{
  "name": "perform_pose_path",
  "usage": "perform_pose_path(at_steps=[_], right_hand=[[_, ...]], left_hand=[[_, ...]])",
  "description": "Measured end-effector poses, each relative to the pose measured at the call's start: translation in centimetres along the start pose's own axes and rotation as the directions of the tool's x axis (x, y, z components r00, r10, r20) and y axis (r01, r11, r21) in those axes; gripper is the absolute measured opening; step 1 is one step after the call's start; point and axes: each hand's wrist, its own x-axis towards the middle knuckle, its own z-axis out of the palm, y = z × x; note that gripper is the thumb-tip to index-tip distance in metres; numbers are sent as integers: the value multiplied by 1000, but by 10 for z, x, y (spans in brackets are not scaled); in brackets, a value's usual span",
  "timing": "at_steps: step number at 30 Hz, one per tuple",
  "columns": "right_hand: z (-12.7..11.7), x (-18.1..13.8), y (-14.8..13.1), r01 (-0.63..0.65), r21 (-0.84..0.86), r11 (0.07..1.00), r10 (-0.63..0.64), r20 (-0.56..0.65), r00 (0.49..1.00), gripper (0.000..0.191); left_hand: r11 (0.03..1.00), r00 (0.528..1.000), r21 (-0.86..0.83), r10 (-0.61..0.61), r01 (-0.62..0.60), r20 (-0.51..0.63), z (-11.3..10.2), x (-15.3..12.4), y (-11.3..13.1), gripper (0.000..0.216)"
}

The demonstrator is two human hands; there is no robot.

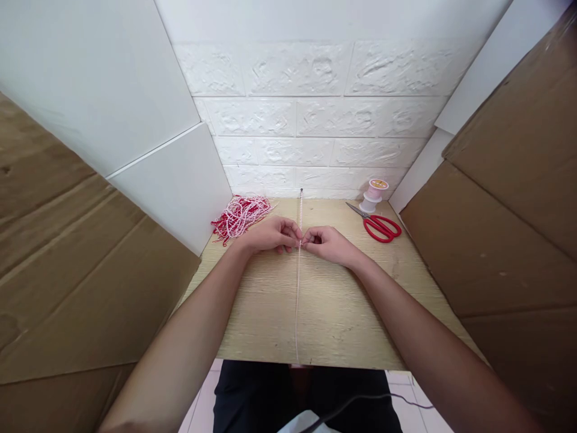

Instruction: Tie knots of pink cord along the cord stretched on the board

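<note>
A thin pale cord (pixel 297 294) runs straight down the middle of the wooden board, from a small dark peg (pixel 302 190) at the back to the front edge. Its far stretch, a braided white-and-pink section (pixel 301 210), looks thicker. My left hand (pixel 279 233) pinches at the cord from the left, thumb and fingertips together. From the right, my right hand (pixel 323 242) pinches at the same spot, its fingers curled. The fingertips of both hands nearly meet at the cord. Any fine thread ends between them are too small to make out.
A tangled heap of red and pink-white braided cords (pixel 243 218) lies at the back left. Red-handled scissors (pixel 381 228) rest at the back right, beside stacked thread spools (pixel 374 195). Cardboard panels (pixel 518 180) flank the wooden board (pixel 256 319); a white brick-patterned wall (pixel 315 117) stands behind.
</note>
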Motion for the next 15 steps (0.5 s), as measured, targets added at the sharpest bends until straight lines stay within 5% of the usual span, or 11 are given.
perform_pose_path(at_steps=[15], right_hand=[[-4,0,1,3,18,1000,-3,29,1000,20]], left_hand=[[1000,1000,13,6,-7,7,0,0,1,27]])
